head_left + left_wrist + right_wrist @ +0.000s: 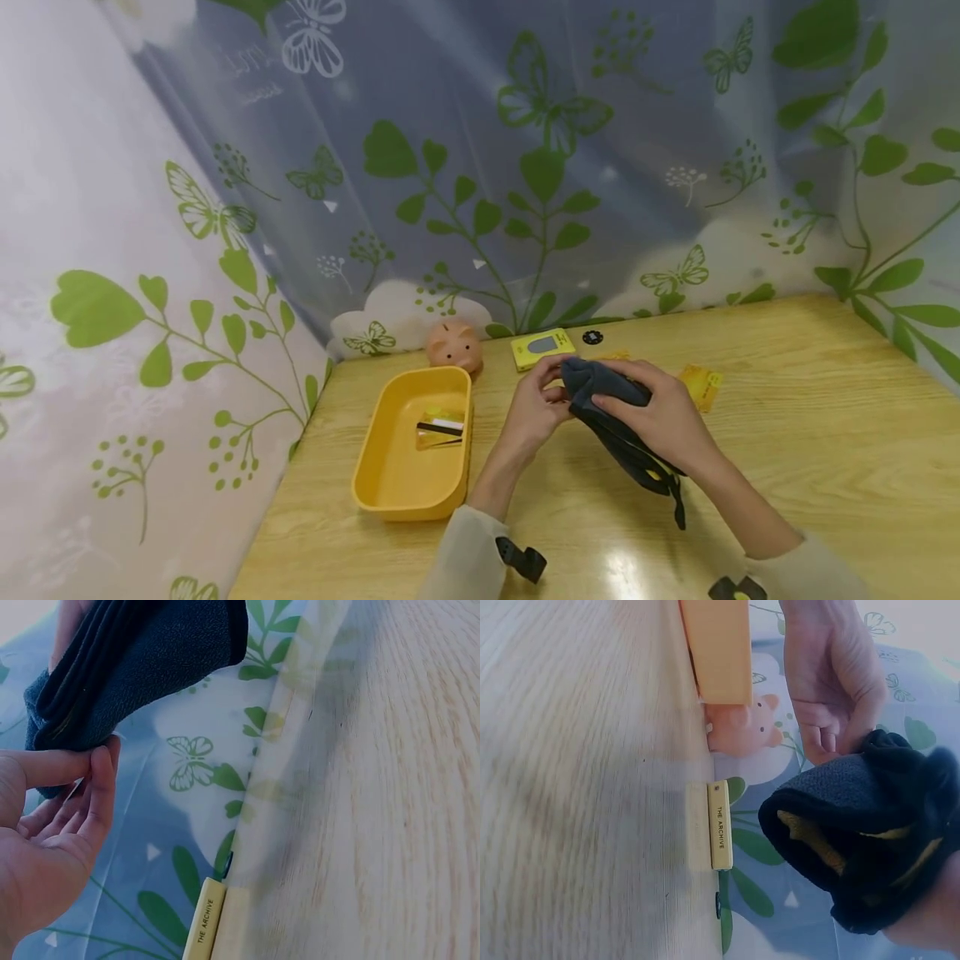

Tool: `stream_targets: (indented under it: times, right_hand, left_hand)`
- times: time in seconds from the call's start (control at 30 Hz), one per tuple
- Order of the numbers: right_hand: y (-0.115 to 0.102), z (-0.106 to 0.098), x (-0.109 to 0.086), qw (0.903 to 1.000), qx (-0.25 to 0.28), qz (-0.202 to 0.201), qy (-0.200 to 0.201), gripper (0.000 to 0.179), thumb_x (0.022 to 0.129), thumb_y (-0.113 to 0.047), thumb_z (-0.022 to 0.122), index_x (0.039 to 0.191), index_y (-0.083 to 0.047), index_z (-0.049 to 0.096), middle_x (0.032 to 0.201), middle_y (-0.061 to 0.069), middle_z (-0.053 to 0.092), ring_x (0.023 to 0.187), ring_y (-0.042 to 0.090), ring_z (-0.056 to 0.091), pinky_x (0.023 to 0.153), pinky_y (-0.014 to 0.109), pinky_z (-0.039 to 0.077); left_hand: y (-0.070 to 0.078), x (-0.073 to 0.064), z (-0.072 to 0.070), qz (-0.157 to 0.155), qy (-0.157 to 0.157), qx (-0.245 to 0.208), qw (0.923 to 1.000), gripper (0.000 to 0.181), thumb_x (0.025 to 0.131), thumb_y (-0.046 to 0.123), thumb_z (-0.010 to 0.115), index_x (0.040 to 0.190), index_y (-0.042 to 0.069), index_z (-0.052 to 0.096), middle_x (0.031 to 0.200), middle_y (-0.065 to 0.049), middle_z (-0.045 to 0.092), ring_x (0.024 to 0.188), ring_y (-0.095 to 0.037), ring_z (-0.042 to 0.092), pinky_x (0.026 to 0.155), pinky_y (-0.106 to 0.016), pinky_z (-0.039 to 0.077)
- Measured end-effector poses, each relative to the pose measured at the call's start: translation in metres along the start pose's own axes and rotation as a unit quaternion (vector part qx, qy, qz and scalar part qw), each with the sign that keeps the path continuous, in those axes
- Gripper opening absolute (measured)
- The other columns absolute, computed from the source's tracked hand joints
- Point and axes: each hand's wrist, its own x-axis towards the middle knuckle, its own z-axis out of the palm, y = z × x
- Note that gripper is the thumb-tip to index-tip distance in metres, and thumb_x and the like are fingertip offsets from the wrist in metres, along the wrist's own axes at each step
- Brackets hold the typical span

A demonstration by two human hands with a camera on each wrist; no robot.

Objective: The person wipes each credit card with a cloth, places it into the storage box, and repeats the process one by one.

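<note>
A dark blue-grey fabric pouch (pixel 617 437) with black edging and a short hanging strap is held above the table between both hands. Its mouth gapes in the right wrist view, where a yellowish lining shows inside the pouch (pixel 810 787). My left hand (pixel 534 408) pinches one end between thumb and fingertips, which the left wrist view shows at the lower edge of the cloth. Over the other side, my right hand (pixel 671 421) grips the pouch with the thumb on top. Part of the right hand is hidden behind the fabric in its wrist view.
Left of the hands stands a yellow tray (pixel 367 479) with a small packet (pixel 440 427) in it. A pink piggy bank (pixel 454 347), a yellow box (pixel 540 348) marked "THE ARCHIVE", and a black disc (pixel 592 337) line the back. A yellow card (pixel 703 386) lies right.
</note>
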Motion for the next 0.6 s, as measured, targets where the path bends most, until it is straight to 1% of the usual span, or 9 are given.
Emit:
stream_targets:
  times: [0.2,0.3,0.47,0.6]
  right_hand:
    - [-0.0018,0.0003,0.0009,0.9999,-0.010,0.002,0.001,0.050,0.095,-0.030,0.078,0.140,-0.013,0.066,0.133,0.014,0.065,0.120,0.041,0.063,0.093,0.060,0.055]
    - [-0.0022,0.0000,0.0009,0.9998,-0.020,0.002,0.004,0.049,0.095,-0.030,0.078,0.140,-0.013,0.066,0.132,0.015,0.066,0.119,0.041,0.063,0.092,0.060,0.055]
    - [0.0003,-0.0020,0.0008,0.9993,-0.038,0.002,0.007,0.048,0.096,-0.027,0.078,0.140,-0.012,0.066,0.129,0.015,0.066,0.118,0.041,0.063,0.092,0.060,0.055]
    - [0.0044,-0.0065,0.0010,0.9989,-0.044,0.003,0.013,0.049,0.096,-0.025,0.078,0.141,-0.012,0.066,0.127,0.016,0.067,0.117,0.041,0.062,0.093,0.061,0.053]
  left_hand:
    - [0.0004,-0.0004,-0.0007,0.012,-0.006,0.003,0.9999,0.064,0.087,-0.022,0.065,0.145,0.004,0.056,0.125,-0.013,0.065,0.086,-0.016,0.067,0.072,-0.027,0.058]
    - [0.0008,-0.0018,-0.0010,0.013,-0.007,0.000,0.9999,0.065,0.087,-0.022,0.065,0.145,0.005,0.056,0.123,-0.011,0.065,0.086,-0.016,0.067,0.071,-0.028,0.058]
    - [0.0001,-0.0037,-0.0020,0.009,0.001,-0.001,1.0000,0.066,0.085,-0.020,0.067,0.143,0.010,0.060,0.116,-0.007,0.065,0.080,-0.015,0.067,0.067,-0.029,0.058]
    - [-0.0023,-0.0029,-0.0037,0.010,0.012,0.000,0.9999,0.062,0.086,-0.018,0.069,0.140,0.011,0.062,0.115,-0.007,0.066,0.076,-0.017,0.068,0.069,-0.035,0.060]
